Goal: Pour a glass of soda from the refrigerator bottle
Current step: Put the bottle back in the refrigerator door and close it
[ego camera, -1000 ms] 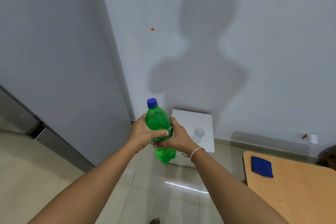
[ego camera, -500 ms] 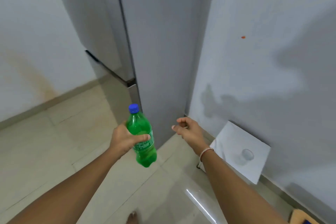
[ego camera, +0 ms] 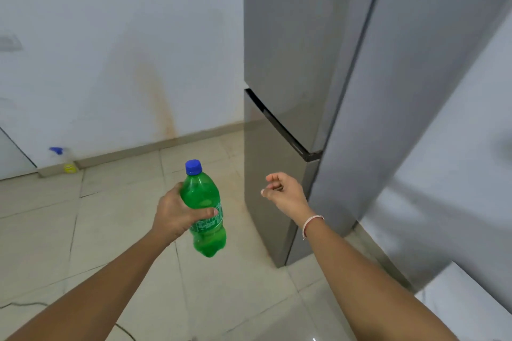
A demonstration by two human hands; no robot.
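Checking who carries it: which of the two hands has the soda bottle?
The left hand grips the green bottle; the right hand holds nothing.

Head-worn view, forward and downward.

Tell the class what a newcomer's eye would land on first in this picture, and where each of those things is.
First comes the bright green soda bottle with its blue cap, held upright near the centre by the left hand. Next is the tall grey refrigerator, doors closed, filling the upper right, with the empty right hand raised, fingers loosely curled, in front of its lower door. Last, a rusty stain runs down the white wall at left.
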